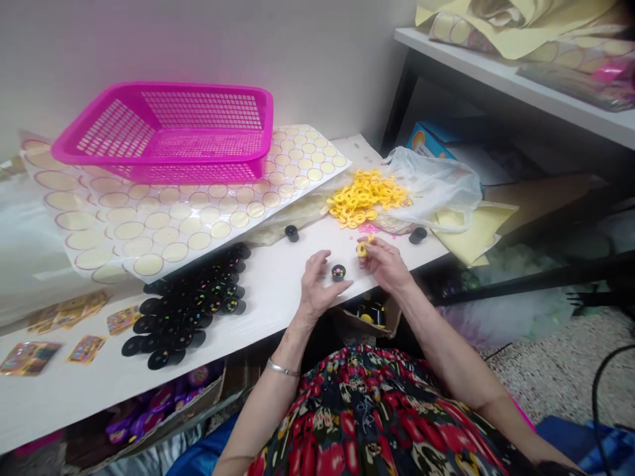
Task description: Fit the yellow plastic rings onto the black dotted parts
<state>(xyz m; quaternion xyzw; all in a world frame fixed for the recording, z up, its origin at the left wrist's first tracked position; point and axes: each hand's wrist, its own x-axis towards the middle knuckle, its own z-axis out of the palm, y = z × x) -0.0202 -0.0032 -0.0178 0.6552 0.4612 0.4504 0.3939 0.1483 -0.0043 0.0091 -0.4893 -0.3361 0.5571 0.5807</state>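
My left hand is open on the white table, its thumb and fingers apart around a small black cup with colourful bits inside. I cannot tell whether the fingers touch that cup. Just to the right, my right hand pinches a small yellow plastic ring piece between thumb and fingers. Beyond the right hand lies a heap of similar yellow pieces, with tiny pink bits scattered in front of it. One black cup stands farther back, and another black piece is to the right.
Many black cups crowd the table on the left, near small printed packets. A pink basket rests on a sheet of round stickers. Behind the yellow heap is a clear plastic bag. Below the table edge sits a cardboard box.
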